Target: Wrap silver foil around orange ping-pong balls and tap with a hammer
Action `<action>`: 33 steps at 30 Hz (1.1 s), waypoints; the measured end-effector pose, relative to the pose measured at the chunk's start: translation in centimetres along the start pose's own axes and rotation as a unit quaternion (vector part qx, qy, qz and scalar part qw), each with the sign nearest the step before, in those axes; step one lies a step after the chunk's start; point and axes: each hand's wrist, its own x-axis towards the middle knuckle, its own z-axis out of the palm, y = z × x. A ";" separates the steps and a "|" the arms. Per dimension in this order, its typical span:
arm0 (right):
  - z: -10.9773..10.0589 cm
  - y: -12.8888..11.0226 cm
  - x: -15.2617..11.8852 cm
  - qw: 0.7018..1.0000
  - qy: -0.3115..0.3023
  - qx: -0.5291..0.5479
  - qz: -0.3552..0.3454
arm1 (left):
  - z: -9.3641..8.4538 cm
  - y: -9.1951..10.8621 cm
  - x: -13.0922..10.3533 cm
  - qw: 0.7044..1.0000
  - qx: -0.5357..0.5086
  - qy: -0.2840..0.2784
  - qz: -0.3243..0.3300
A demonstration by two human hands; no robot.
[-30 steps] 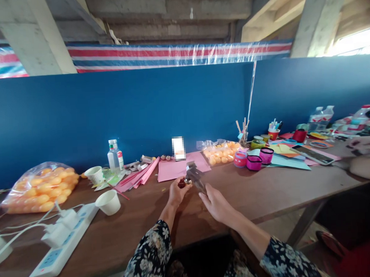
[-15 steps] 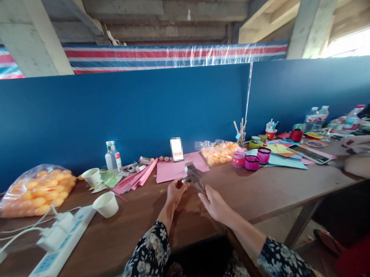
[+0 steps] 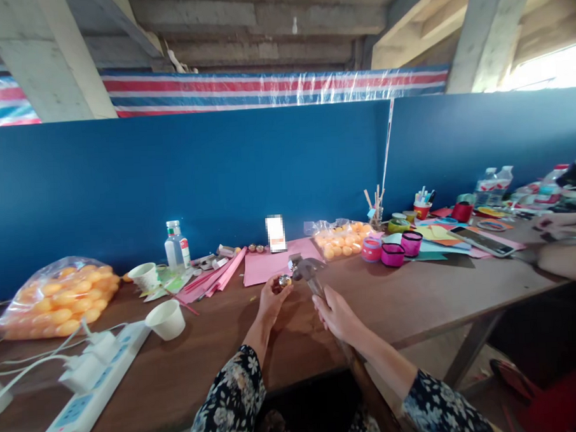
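Left hand (image 3: pixel 271 299): fingers and thumb pinched together on a shiny metal ball (image 3: pixel 284 281), held low over the brown table (image 3: pixel 434 292); the ball's upper side shows past the fingertips. Right hand (image 3: pixel 337 312): clamped round the handle of a claw hammer (image 3: pixel 311 270), thumb along the near side. Hammer head just right of the ball, claw curving off to the right; contact between head and ball, cannot tell.

Directly beyond the 2 hands: pink paper (image 3: pixel 262 269) lying flat, with 2 more metal balls (image 3: pixel 255 248) near its far left corner. Left of that paper, a bundle of pink strips (image 3: pixel 219 276).

Left of the left hand: white cup (image 3: pixel 165 320), tilted, and nearer the person a power strip (image 3: pixel 98 393) with plugs in it. Farther left, a clear bag of orange balls (image 3: pixel 57 296).

Past the hammer, slightly right: a 2nd bag of orange balls (image 3: pixel 337 244). Right of that, 2 purple bands (image 3: pixel 393 254) side by side. Well right of the right hand: a phone (image 3: pixel 482 241) on coloured sheets, then another person's forearm (image 3: pixel 564 262).
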 end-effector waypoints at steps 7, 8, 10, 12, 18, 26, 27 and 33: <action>0.5 -0.4 -0.2 0.997 -0.042 0.063 0.028 | -0.1 -0.1 0.0 0.999 -0.015 -0.040 -0.025; 0.6 -0.6 -0.1 0.996 -0.043 0.070 0.032 | -0.1 0.1 0.0 0.999 -0.018 -0.042 -0.021; 0.5 -0.9 0.0 0.996 -0.030 0.078 0.035 | 0.0 0.4 -0.1 0.999 -0.024 -0.042 -0.013; 0.5 -1.1 0.1 0.996 -0.022 0.076 0.037 | 0.1 0.6 -0.2 0.999 -0.031 -0.042 -0.013; 0.3 -1.3 0.2 0.995 -0.053 0.074 0.051 | 0.0 0.0 0.0 0.999 -0.031 -0.036 -0.024; 0.4 -0.9 0.3 0.997 -0.046 0.060 0.035 | -0.2 -0.2 0.1 0.998 -0.030 -0.041 -0.031; 0.4 -0.9 0.3 0.997 -0.038 0.055 0.032 | -0.1 -0.1 0.0 0.998 -0.029 -0.039 -0.031; 0.4 -0.8 0.4 0.999 -0.032 0.014 0.011 | 0.0 0.3 -0.1 0.998 -0.039 -0.046 -0.019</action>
